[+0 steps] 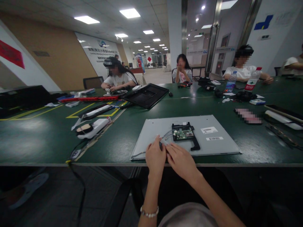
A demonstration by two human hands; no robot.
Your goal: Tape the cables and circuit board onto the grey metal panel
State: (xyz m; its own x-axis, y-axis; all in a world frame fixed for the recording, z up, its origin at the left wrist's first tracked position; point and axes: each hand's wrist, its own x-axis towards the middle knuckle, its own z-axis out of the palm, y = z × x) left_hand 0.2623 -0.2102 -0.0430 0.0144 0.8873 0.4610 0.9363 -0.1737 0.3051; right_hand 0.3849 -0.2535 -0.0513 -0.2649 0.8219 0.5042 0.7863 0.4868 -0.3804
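At far left on the green table (35,138): a white device (93,127), with a black cable (79,179) dropping over the near edge. Further right, flat by the near edge, a grey panel (222,146), back side up. Left hand (155,156) resting on the panel's near part, bead bracelet (149,213) on the wrist, fingers pressed together and pointing away, tips by thin wires (167,135). Right hand (181,160) touching the left one, fingers close together and angled left toward a small dark part (161,146) between both hands (pinched or only touched, impossible to tell). Just beyond the fingertips, a green circuit board (182,134) in a black bracket (194,143) on the panel. Two white labels (209,130) further right. Far right, across the table, two plastic bottles (252,78).
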